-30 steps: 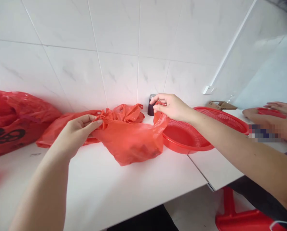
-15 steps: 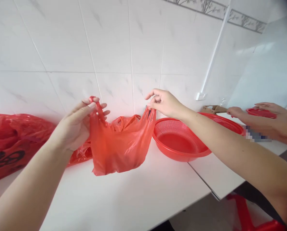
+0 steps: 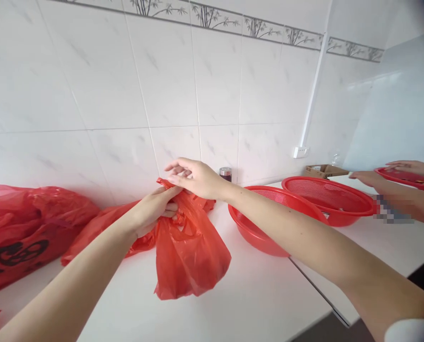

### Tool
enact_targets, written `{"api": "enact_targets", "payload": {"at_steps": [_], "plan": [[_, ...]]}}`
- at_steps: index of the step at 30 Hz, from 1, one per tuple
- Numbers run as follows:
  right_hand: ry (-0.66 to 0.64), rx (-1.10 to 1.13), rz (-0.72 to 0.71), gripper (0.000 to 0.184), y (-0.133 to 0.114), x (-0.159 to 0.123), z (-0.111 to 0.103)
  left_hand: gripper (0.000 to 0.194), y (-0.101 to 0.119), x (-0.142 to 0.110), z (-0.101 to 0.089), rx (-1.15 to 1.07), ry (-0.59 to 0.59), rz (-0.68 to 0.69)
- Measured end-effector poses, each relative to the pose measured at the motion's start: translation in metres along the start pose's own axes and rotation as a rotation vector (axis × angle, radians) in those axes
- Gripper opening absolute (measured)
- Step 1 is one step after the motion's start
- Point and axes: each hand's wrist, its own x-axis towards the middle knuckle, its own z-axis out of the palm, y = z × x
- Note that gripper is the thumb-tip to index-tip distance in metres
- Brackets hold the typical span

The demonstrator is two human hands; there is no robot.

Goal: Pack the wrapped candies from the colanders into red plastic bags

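Observation:
A small red plastic bag (image 3: 193, 266) hangs just above the white table (image 3: 169, 323), its handles drawn together at the top. My left hand (image 3: 158, 206) is closed on the gathered handles, thumb on top and fingers curled beneath. Over it, my right hand (image 3: 197, 178) meets the bag's top with thumb and bent fingers, right beside the left thumb. The exact grip of the right fingertips is partly hidden. Something inside fills out the lower part of the bag, but I cannot make it out. Another red bag (image 3: 105, 223) lies behind my left forearm.
Large red bags with black print (image 3: 37, 223) lie at the left. A red mesh basket (image 3: 254, 237) stands on the right, a second red basket (image 3: 329, 194) beyond it. A jar with a metal lid (image 3: 225, 173) stands by the wall. Another person's hands (image 3: 386, 183) are far right.
My hands have come together, bringing the bag's two spread handles into one bunch. The bag has narrowed and sits lower in view. The view has shifted, showing more wall.

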Motion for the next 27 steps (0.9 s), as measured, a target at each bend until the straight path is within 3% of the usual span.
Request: {"api": "enact_targets", "payload": {"at_steps": [4, 8, 11, 14, 17, 20, 23, 25, 27], "plan": [[-0.121, 0.097, 0.174, 0.017, 0.029, -0.018, -0.005, 0.034, -0.012, 0.005, -0.004, -0.116, -0.055, -0.071], [-0.009, 0.098, 0.12, 0.006, 0.023, -0.045, -0.004, 0.035, -0.021, 0.006, -0.007, -0.123, -0.143, -0.04], [-0.07, 0.141, 0.047, 0.01, 0.009, -0.061, 0.0, 0.028, -0.021, 0.005, -0.016, 0.009, -0.23, -0.02], [0.038, 0.149, 0.048, 0.015, 0.014, -0.065, 0.008, 0.017, -0.017, 0.003, -0.021, 0.254, -0.275, 0.051], [0.073, 0.194, 0.195, 0.024, 0.036, -0.06, 0.019, 0.005, -0.016, 0.0, -0.015, 0.482, -0.188, 0.093], [-0.008, 0.249, 0.315, 0.028, 0.053, -0.056, 0.03, 0.012, -0.025, -0.001, -0.003, 0.759, 0.074, 0.196], [-0.03, 0.33, 0.329, 0.031, 0.058, -0.06, 0.034, 0.012, -0.038, 0.0, 0.005, 0.942, 0.308, 0.418], [-0.064, 0.389, 0.344, 0.032, 0.057, -0.064, 0.032, 0.009, -0.043, 0.0, 0.008, 0.937, 0.34, 0.507], [-0.104, 0.452, 0.367, 0.025, 0.055, -0.069, 0.029, 0.008, -0.045, -0.001, 0.01, 0.886, 0.295, 0.522]]}}
